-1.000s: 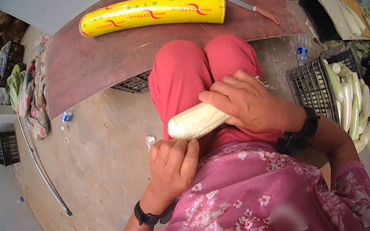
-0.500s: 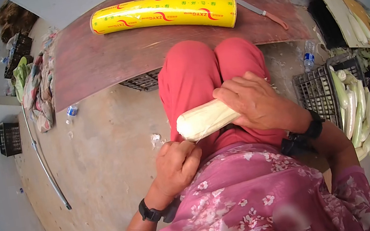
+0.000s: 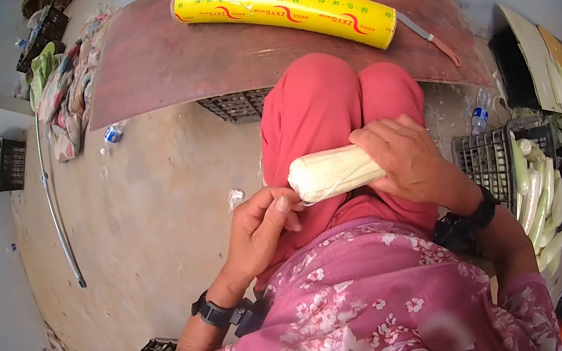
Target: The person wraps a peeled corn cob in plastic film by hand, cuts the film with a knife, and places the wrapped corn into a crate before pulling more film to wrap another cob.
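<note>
Steadiness comes from the right hand, whose grip is wrapped around one end of the pale cylindrical piece, held over the lap in red trousers. That closed hold should be firm enough to stop the piece rolling, yet light enough not to crush or bruise it. The left hand is at the free end, its fingers bent and thumb near the fingertips, the grip only slightly open; I cannot tell whether it pinches anything. A fine strand or edge seems to show along the underside there, too faint to identify. Fine work there calls for the fingertips rather than the whole hand, with any pull short, even and close to the surface, so that nothing tears. The piece is best angled so its end faces the eyes. The knife lies beside the yellow roll on the tabletop, safely apart from both hands.
</note>
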Action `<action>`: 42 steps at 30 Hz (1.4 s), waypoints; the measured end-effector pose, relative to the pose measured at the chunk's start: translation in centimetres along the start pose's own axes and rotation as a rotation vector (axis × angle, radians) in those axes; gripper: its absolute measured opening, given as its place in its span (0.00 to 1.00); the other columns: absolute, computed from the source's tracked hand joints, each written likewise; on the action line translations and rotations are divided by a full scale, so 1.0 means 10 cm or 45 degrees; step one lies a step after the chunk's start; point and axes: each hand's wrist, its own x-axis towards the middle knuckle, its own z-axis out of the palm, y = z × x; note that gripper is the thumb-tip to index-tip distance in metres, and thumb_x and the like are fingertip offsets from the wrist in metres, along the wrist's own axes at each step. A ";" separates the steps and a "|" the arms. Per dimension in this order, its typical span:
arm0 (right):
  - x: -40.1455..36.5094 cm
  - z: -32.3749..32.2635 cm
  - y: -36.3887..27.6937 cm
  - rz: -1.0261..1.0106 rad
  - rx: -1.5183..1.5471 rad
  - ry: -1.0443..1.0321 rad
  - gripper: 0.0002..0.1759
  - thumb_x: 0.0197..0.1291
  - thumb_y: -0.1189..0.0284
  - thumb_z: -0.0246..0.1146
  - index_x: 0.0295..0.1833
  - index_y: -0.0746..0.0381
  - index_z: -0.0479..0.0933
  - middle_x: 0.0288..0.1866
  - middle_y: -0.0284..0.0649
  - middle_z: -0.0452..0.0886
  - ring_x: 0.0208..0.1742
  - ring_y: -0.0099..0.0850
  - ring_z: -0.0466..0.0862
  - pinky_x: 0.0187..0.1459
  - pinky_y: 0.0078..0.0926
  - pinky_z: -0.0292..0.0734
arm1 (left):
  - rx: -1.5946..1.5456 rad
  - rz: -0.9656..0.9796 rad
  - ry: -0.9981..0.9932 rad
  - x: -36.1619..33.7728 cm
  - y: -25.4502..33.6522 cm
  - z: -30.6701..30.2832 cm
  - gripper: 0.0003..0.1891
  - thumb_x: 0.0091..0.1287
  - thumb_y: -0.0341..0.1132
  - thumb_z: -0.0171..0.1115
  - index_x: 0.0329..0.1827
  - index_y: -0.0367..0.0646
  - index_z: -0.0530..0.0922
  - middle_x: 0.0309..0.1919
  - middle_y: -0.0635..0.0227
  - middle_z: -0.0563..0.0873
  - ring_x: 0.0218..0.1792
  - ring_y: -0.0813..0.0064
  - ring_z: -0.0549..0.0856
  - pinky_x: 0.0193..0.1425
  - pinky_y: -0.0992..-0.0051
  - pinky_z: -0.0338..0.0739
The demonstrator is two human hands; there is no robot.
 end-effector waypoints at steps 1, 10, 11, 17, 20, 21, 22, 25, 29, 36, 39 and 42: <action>0.01 0.00 0.01 -0.008 0.001 0.005 0.36 0.45 0.69 0.75 0.62 0.62 0.73 0.47 0.40 0.77 0.49 0.38 0.79 0.52 0.37 0.68 | 0.064 -0.013 -0.018 0.02 0.04 0.00 0.16 0.82 0.40 0.54 0.48 0.34 0.81 0.37 0.69 0.86 0.34 0.84 0.82 0.42 0.79 0.78; 0.03 -0.02 -0.01 0.003 0.004 0.001 0.36 0.43 0.69 0.75 0.61 0.63 0.74 0.46 0.41 0.77 0.47 0.39 0.79 0.50 0.37 0.69 | 0.124 -0.110 -0.051 -0.01 0.10 0.15 0.13 0.79 0.33 0.58 0.36 0.36 0.83 0.30 0.71 0.86 0.30 0.83 0.83 0.36 0.79 0.78; 0.03 -0.01 -0.01 0.001 0.003 -0.005 0.36 0.43 0.69 0.75 0.61 0.63 0.74 0.46 0.41 0.77 0.47 0.39 0.79 0.50 0.37 0.69 | 0.135 -0.071 -0.092 -0.03 0.09 0.11 0.13 0.79 0.33 0.59 0.35 0.36 0.83 0.30 0.71 0.86 0.29 0.83 0.83 0.35 0.79 0.78; 0.00 0.00 -0.04 -0.045 -0.049 0.025 0.37 0.44 0.69 0.75 0.63 0.63 0.74 0.47 0.39 0.77 0.47 0.37 0.78 0.50 0.37 0.68 | 0.317 0.007 -0.260 -0.14 0.18 0.01 0.13 0.76 0.31 0.61 0.33 0.34 0.84 0.28 0.67 0.87 0.29 0.81 0.85 0.34 0.79 0.78; 0.00 0.00 -0.05 -0.024 -0.046 0.013 0.36 0.45 0.69 0.75 0.63 0.63 0.74 0.47 0.39 0.77 0.48 0.37 0.78 0.51 0.36 0.68 | 0.293 0.051 -0.272 -0.14 0.21 0.03 0.13 0.76 0.31 0.61 0.32 0.34 0.84 0.28 0.66 0.88 0.28 0.81 0.85 0.34 0.79 0.78; 0.00 0.00 -0.05 -0.024 -0.045 0.009 0.37 0.45 0.69 0.75 0.63 0.63 0.74 0.47 0.39 0.77 0.48 0.37 0.78 0.51 0.36 0.68 | 0.265 0.059 -0.274 -0.14 0.21 0.05 0.13 0.76 0.31 0.61 0.32 0.34 0.84 0.28 0.66 0.88 0.28 0.80 0.85 0.34 0.79 0.78; 0.00 -0.01 -0.06 -0.024 -0.043 0.005 0.37 0.45 0.69 0.75 0.63 0.63 0.73 0.47 0.39 0.77 0.48 0.36 0.78 0.51 0.36 0.67 | 0.237 0.067 -0.275 -0.14 0.20 0.06 0.13 0.76 0.31 0.60 0.32 0.34 0.84 0.28 0.66 0.88 0.28 0.80 0.85 0.34 0.79 0.77; 0.00 -0.01 -0.05 -0.024 -0.036 0.002 0.37 0.44 0.69 0.75 0.64 0.63 0.73 0.47 0.38 0.76 0.48 0.36 0.78 0.52 0.36 0.67 | 0.188 -0.143 -0.253 -0.14 0.18 0.09 0.14 0.77 0.31 0.60 0.32 0.33 0.84 0.28 0.66 0.88 0.28 0.80 0.85 0.34 0.79 0.77; 0.00 0.00 -0.04 -0.028 -0.050 0.004 0.38 0.43 0.69 0.76 0.64 0.62 0.73 0.48 0.38 0.76 0.48 0.36 0.78 0.52 0.36 0.67 | 0.177 -0.087 -0.157 -0.18 0.18 0.10 0.13 0.75 0.29 0.61 0.30 0.34 0.82 0.24 0.67 0.83 0.27 0.83 0.79 0.30 0.76 0.72; -0.01 0.00 -0.04 -0.019 -0.028 0.031 0.40 0.41 0.68 0.77 0.64 0.61 0.73 0.48 0.37 0.76 0.49 0.36 0.78 0.52 0.36 0.67 | 0.568 0.465 -0.151 -0.15 0.47 0.19 0.10 0.71 0.27 0.65 0.30 0.33 0.81 0.24 0.62 0.82 0.25 0.72 0.80 0.29 0.74 0.72; -0.03 0.03 -0.05 -0.005 -0.050 0.040 0.39 0.41 0.68 0.77 0.64 0.61 0.73 0.48 0.37 0.76 0.49 0.35 0.78 0.52 0.36 0.67 | 0.671 0.451 -0.211 -0.16 0.48 0.18 0.11 0.72 0.29 0.63 0.29 0.34 0.82 0.25 0.62 0.84 0.25 0.73 0.81 0.31 0.73 0.74; -0.03 0.02 -0.07 0.006 -0.053 0.030 0.39 0.42 0.68 0.77 0.64 0.60 0.74 0.48 0.36 0.76 0.49 0.34 0.77 0.52 0.35 0.66 | 0.676 0.211 -0.236 -0.23 0.43 0.08 0.12 0.72 0.30 0.63 0.29 0.34 0.83 0.25 0.63 0.85 0.26 0.75 0.82 0.31 0.71 0.74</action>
